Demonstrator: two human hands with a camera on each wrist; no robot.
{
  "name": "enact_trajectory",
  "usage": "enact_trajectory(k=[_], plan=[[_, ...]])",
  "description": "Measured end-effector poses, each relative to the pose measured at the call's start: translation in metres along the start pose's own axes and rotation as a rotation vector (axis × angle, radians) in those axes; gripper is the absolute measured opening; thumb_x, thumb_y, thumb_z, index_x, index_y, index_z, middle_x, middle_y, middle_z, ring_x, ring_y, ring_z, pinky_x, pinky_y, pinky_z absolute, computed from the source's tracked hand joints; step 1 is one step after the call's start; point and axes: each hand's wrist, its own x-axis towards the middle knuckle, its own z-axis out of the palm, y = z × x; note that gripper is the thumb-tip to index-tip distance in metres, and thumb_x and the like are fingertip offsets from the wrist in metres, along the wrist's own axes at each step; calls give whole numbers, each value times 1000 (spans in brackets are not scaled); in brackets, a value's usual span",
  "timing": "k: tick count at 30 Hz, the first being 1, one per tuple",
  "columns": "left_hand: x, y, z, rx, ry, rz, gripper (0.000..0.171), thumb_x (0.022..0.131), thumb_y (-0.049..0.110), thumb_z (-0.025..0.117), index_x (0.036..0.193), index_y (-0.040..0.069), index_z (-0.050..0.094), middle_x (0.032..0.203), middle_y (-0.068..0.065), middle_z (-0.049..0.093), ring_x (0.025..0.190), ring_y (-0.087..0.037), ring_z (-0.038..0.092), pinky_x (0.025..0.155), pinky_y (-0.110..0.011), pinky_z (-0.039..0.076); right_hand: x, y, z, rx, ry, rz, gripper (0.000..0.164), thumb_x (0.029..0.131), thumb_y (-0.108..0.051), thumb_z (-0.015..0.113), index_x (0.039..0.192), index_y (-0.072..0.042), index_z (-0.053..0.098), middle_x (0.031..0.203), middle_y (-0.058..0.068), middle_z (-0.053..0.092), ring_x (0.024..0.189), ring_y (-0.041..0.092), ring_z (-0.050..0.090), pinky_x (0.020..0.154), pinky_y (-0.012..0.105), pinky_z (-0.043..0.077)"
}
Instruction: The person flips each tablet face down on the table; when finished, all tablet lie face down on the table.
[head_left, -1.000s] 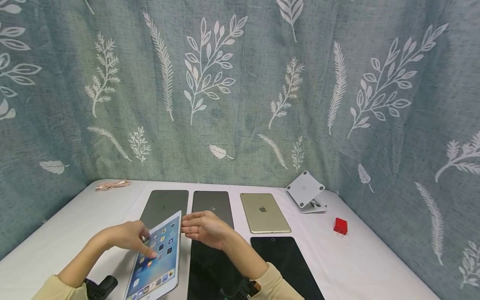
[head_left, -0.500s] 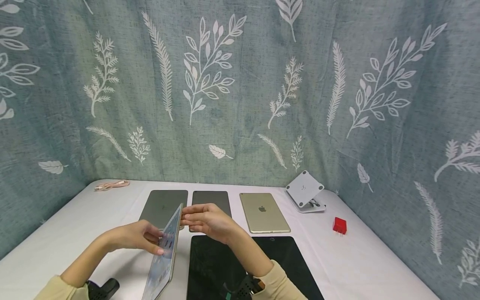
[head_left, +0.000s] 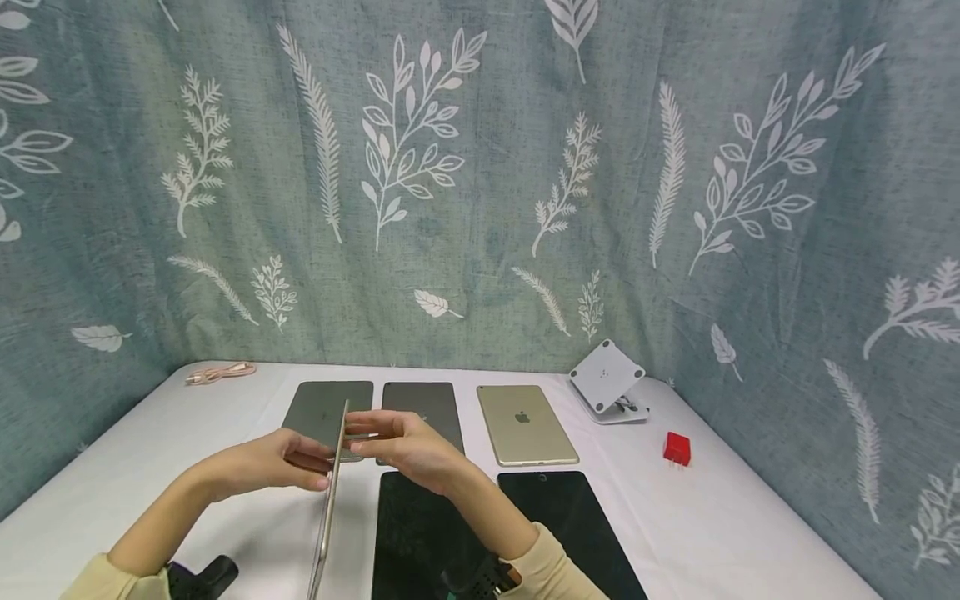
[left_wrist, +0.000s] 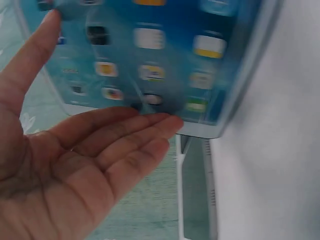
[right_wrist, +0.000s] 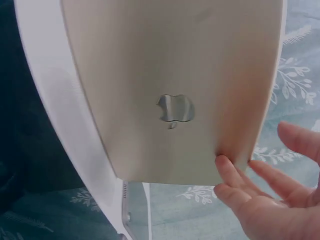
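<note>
A tablet stands on its long edge between both hands, seen almost edge-on in the head view. Its lit screen, with app icons, faces my left hand, whose fingertips and thumb touch it near one end. The gold back with an apple logo faces my right hand. Fingertips of that hand touch the back near a corner, in the right wrist view, while its thumb stays apart from the tablet.
Behind lie two dark grey tablets and a gold tablet, backs up. Two black-screened tablets lie nearer. A metal stand, red charger plug and coiled cable sit around them.
The tablet has turned from showing its screen obliquely to standing edge-on, and its top end has shifted slightly left. My right hand's fingers have moved left with it.
</note>
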Motion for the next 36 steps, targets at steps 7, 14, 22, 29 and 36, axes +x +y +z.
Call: enact_trajectory(k=[7,14,22,29,36], plan=[[-15,14,-17,-36,38,79,63,97,23,56,142,-14,32,143,-30,43,128,-33,51,103,-48,43,5,9,13,2,-23,-5,47,95,-2,53,142,-5,45,143,15,50,132,26,49,110,38,38],[-22,18,-22,-34,41,119,75,94,18,60,146,-15,18,146,-36,33,134,-45,39,99,-40,48,10,26,24,-133,-30,22,59,92,-12,63,147,-13,40,142,9,52,128,20,54,100,31,48],[-28,14,-30,-39,51,151,83,91,12,63,151,-6,9,148,-39,24,134,-54,31,97,-47,48,12,39,31,-235,-55,141,66,93,-21,63,151,-16,31,146,10,47,131,23,50,101,34,47],[-40,8,-43,-27,15,148,82,91,9,64,150,-9,10,147,-40,25,134,-52,32,94,-35,52,12,43,35,-277,-176,208,77,91,-18,66,154,-18,22,151,1,41,131,15,50,97,26,48],[-47,5,-48,-56,-18,134,85,90,7,64,149,-10,6,148,-39,22,132,-14,49,94,-30,51,12,45,34,-510,-139,166,73,87,-24,70,150,-19,34,153,-4,36,137,20,43,107,26,39]])
